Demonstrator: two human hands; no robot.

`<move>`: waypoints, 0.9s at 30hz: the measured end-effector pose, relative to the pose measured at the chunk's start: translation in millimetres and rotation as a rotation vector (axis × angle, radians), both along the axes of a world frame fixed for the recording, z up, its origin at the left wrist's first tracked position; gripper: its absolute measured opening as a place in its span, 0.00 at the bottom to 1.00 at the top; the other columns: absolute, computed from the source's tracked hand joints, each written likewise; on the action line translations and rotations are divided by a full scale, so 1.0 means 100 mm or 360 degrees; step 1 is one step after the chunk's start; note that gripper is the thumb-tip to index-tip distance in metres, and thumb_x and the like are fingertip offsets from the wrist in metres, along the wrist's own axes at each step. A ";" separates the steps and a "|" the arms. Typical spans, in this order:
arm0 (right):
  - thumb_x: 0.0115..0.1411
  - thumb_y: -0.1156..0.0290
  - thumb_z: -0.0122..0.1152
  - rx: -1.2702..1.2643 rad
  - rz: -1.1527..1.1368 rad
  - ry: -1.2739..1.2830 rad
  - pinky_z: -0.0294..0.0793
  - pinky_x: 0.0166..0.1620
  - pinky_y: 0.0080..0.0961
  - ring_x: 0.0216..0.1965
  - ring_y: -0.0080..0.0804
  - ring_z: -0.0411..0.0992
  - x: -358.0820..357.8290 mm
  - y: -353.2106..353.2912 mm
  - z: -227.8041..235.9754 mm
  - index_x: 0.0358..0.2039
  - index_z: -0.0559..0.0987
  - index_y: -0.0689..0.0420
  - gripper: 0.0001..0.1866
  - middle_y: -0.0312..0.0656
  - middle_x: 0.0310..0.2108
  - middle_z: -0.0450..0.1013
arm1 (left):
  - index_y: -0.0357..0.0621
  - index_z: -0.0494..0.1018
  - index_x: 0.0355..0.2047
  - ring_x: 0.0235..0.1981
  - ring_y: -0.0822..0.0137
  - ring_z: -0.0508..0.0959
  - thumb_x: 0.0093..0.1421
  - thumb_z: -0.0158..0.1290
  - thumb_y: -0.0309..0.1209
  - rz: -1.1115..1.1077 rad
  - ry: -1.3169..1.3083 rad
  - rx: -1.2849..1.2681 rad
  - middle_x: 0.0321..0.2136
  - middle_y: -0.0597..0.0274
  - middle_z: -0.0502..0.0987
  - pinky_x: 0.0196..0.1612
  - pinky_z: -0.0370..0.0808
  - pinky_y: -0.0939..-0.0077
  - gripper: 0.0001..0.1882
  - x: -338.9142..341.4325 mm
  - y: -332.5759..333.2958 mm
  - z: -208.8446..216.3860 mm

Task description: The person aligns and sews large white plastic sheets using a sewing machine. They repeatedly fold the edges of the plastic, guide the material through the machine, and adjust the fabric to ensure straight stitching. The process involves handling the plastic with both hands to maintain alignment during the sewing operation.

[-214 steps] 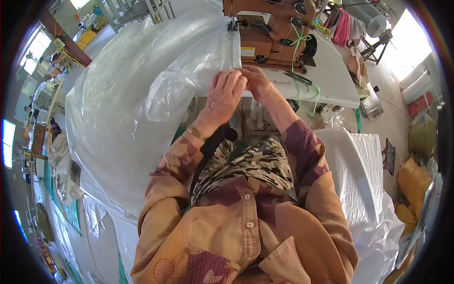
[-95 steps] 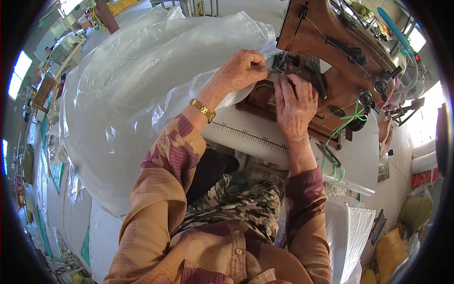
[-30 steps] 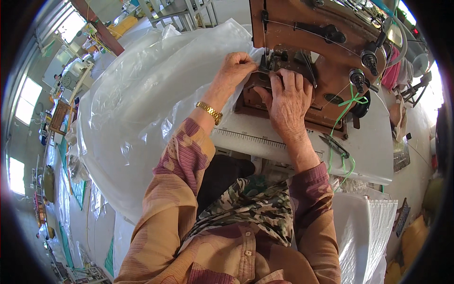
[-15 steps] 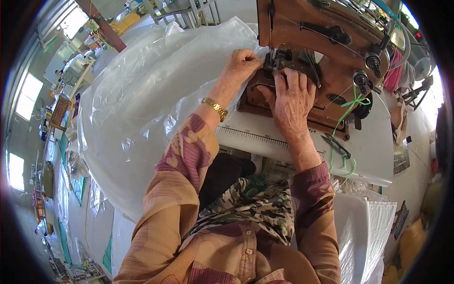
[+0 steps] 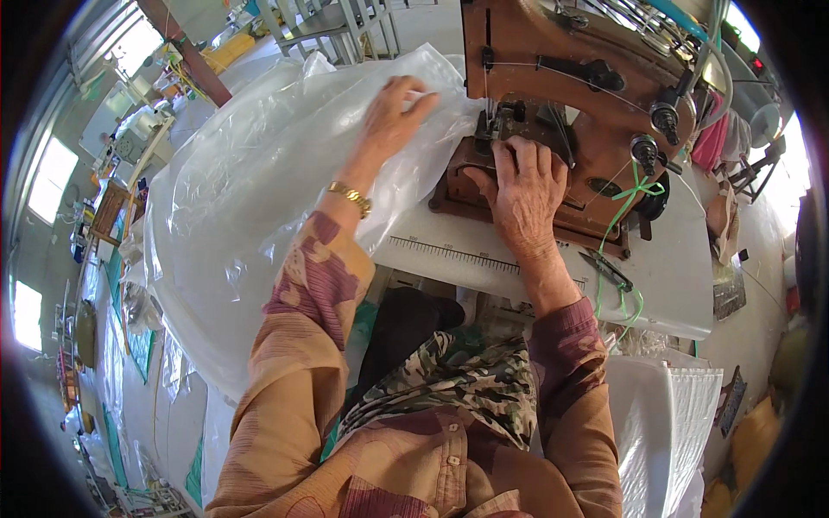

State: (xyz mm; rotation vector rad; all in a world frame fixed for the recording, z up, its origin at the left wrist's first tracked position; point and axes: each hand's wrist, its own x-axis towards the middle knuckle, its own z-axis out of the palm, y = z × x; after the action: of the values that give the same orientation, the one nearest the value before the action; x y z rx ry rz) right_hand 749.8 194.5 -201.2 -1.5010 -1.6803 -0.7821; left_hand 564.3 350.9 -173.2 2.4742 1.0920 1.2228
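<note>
My left hand (image 5: 393,125) hovers over a big sheet of clear-white plastic (image 5: 250,181), left of the sewing machine; its thumb and fingers are apart and nothing shows between them. A brown industrial sewing machine (image 5: 553,60) stands on the white table. My right hand (image 5: 528,194) lies palm down on the machine's bed, just in front of the presser foot (image 5: 486,125), thumb spread out to the left. What lies beneath its fingertips is hidden. The plastic's right edge reaches the machine's bed near the needle.
A ruler scale (image 5: 458,255) runs along the front of the white table (image 5: 673,276). Small dark thread snips (image 5: 607,269) lie at the right beside a green string (image 5: 622,216) tied to the machine. White folded sheeting (image 5: 661,414) hangs at the lower right. A grey metal frame (image 5: 337,30) stands behind.
My left hand has let go beside the needle and moved left and up over the plastic, its fingers opening. The right hand stays on the machine bed, nearly unmoved.
</note>
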 end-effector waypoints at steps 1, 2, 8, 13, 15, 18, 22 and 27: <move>0.52 0.49 0.65 0.0023 0.0034 0.0003 0.63 0.47 0.38 0.45 0.37 0.67 -0.02 0.00 0.01 0.43 0.80 0.53 0.24 0.35 0.43 0.69 | 0.43 0.74 0.45 0.44 0.59 0.77 0.61 0.57 0.46 0.0218 0.0114 0.0283 0.43 0.56 0.77 0.49 0.73 0.64 0.21 -0.19 0.07 -0.06; 0.52 0.49 0.66 0.0043 0.0038 -0.0003 0.63 0.47 0.38 0.45 0.37 0.67 0.00 0.01 0.00 0.43 0.79 0.53 0.24 0.35 0.43 0.68 | 0.45 0.72 0.48 0.49 0.54 0.75 0.61 0.56 0.48 0.0414 0.0304 0.0212 0.48 0.54 0.75 0.52 0.71 0.58 0.24 -0.35 0.11 -0.15; 0.52 0.53 0.67 0.0206 0.0183 0.0003 0.63 0.45 0.39 0.43 0.39 0.67 0.02 0.04 -0.04 0.41 0.77 0.52 0.21 0.36 0.42 0.69 | 0.45 0.71 0.48 0.57 0.53 0.69 0.54 0.57 0.57 0.0860 0.0696 -0.0224 0.53 0.55 0.72 0.53 0.68 0.54 0.32 -1.17 0.07 -0.69; 0.54 0.63 0.67 0.0297 0.0574 -0.0179 0.64 0.53 0.45 0.47 0.41 0.69 -0.24 -0.15 0.50 0.38 0.75 0.54 0.14 0.38 0.41 0.71 | 0.41 0.73 0.35 0.44 0.49 0.78 0.59 0.56 0.46 0.0795 0.0570 -0.0387 0.40 0.48 0.79 0.44 0.73 0.55 0.19 -1.01 -0.12 -0.54; 0.55 0.66 0.65 0.0478 0.0568 -0.0293 0.65 0.50 0.45 0.44 0.42 0.69 -0.45 -0.23 1.15 0.36 0.76 0.54 0.11 0.40 0.39 0.71 | 0.40 0.73 0.33 0.39 0.47 0.79 0.60 0.55 0.43 0.0807 0.0547 -0.0257 0.35 0.46 0.79 0.43 0.74 0.54 0.16 -1.10 -0.12 -0.62; 0.59 0.65 0.60 0.0338 0.0332 -0.0240 0.66 0.45 0.40 0.42 0.47 0.70 -0.37 0.18 1.95 0.34 0.78 0.55 0.08 0.43 0.37 0.74 | 0.39 0.74 0.31 0.38 0.46 0.80 0.61 0.55 0.40 0.0791 0.0515 -0.0196 0.31 0.46 0.80 0.42 0.74 0.54 0.14 -1.19 -0.15 -0.66; 0.61 0.51 0.56 -0.0360 -0.0034 -0.0130 0.72 0.44 0.45 0.42 0.51 0.75 0.02 0.88 2.72 0.32 0.81 0.59 0.22 0.50 0.38 0.77 | 0.39 0.74 0.31 0.38 0.45 0.80 0.61 0.55 0.38 0.0689 0.0471 -0.0137 0.32 0.45 0.80 0.42 0.75 0.54 0.13 -1.10 -0.10 -0.68; 0.57 0.50 0.59 -0.1128 -0.0060 -0.0222 0.73 0.41 0.42 0.39 0.48 0.75 0.23 1.61 2.93 0.32 0.81 0.62 0.23 0.51 0.38 0.76 | 0.39 0.75 0.31 0.38 0.45 0.80 0.61 0.55 0.36 0.0681 0.0446 -0.0115 0.32 0.45 0.80 0.41 0.76 0.53 0.12 -1.14 -0.14 -0.65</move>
State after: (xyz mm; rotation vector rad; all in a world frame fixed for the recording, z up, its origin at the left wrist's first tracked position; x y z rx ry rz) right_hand 772.5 356.0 91.5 -1.9789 -2.1744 -0.3108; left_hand 450.5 336.8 -238.1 2.4857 1.7768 0.9159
